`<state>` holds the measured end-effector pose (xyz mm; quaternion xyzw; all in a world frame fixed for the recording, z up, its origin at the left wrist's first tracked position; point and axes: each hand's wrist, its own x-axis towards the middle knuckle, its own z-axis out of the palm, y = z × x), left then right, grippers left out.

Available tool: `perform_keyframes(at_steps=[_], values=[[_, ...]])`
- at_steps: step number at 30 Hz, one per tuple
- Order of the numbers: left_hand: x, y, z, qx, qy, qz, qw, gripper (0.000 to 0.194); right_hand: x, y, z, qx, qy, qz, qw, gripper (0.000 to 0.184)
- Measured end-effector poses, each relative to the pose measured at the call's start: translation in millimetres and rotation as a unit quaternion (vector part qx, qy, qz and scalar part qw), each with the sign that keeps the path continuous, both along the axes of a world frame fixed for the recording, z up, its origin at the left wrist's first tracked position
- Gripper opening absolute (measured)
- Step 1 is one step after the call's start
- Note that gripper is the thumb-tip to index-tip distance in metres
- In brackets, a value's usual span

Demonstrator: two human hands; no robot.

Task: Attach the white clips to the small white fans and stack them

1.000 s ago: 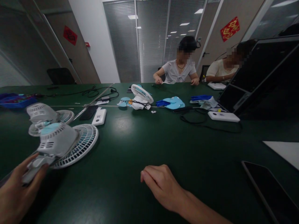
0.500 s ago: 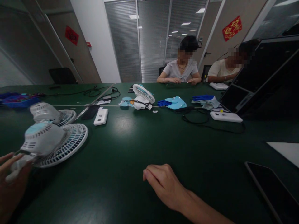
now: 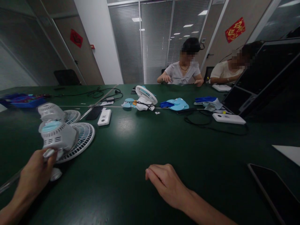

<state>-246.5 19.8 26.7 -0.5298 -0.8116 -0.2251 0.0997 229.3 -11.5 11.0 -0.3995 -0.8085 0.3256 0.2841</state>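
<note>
My left hand (image 3: 37, 173) is wrapped round the white neck at the lower end of a small white fan (image 3: 59, 137). This fan lies tipped over, its round grille (image 3: 85, 137) facing down toward the table, with a light blue cap on the motor housing. Right behind it lies a second white fan (image 3: 50, 112), partly covered by the first. My right hand (image 3: 167, 186) rests on the green table (image 3: 122, 193) in a loose fist, with nothing showing in it and no object touching it.
White power banks (image 3: 104, 117) (image 3: 228, 118) lie further back. Mid-table are a third fan (image 3: 145, 101), light blue fan blades (image 3: 179, 104), gloves (image 3: 207, 101) and cables. A phone (image 3: 274, 187) lies at right, near a black case (image 3: 264, 78). Two people sit across.
My left hand has moved right and in from the left edge, shifting and turning the near fan with it. My right hand stays put. The person opposite has raised a hand.
</note>
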Motion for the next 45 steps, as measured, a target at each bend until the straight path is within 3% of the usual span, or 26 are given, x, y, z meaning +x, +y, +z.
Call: perform_keyframes(at_steps=[5, 11, 17, 20, 23, 26, 29, 33, 39, 42, 45], values=[[40, -2, -2.4, 0.011, -0.010, -0.059, 0.998, 0.030, -2, -1, -0.3, 0.008, -0.004, -0.003, 1.000, 0.042], [102, -8, -10.4, 0.022, -0.064, -0.209, 0.975, 0.023, -1, -1, 0.2, 0.017, 0.009, 0.002, 1.000, 0.040], [206, -5, -23.7, 0.024, -0.153, -0.392, 0.907, 0.020, 0, -3, -1.1, 0.054, 0.047, -0.013, 0.997, 0.034], [256, 0, -24.9, 0.008, -0.192, -0.452, 0.871, 0.017, 2, -3, 0.1, 0.118, 0.099, -0.058, 0.986, 0.031], [287, 5, -23.2, -0.011, -0.221, -0.493, 0.841, 0.016, 5, -2, 0.5, 0.163, 0.129, -0.106, 0.972, 0.031], [296, 7, -23.0, -0.027, -0.239, -0.517, 0.822, 0.014, 6, -1, -3.4, 0.147, 0.139, -0.143, 0.969, 0.025], [292, 6, -26.5, -0.032, -0.242, -0.529, 0.813, 0.024, 6, 2, -10.0, 0.125, 0.155, -0.170, 0.965, 0.010], [286, 5, -31.8, -0.035, -0.205, -0.554, 0.806, 0.036, 4, 4, -12.1, 0.131, 0.127, -0.178, 0.967, 0.033], [284, 2, -34.0, -0.032, -0.282, -0.551, 0.785, 0.048, 4, 7, -5.6, 0.187, 0.123, -0.176, 0.959, 0.016], [280, -3, -31.9, -0.010, -0.293, -0.522, 0.801, 0.060, 4, 9, -7.1, 0.166, 0.127, -0.182, 0.961, 0.012], [275, -9, -22.1, 0.059, -0.220, -0.528, 0.818, 0.051, 2, 9, -9.6, 0.151, 0.135, -0.199, 0.959, 0.011]])
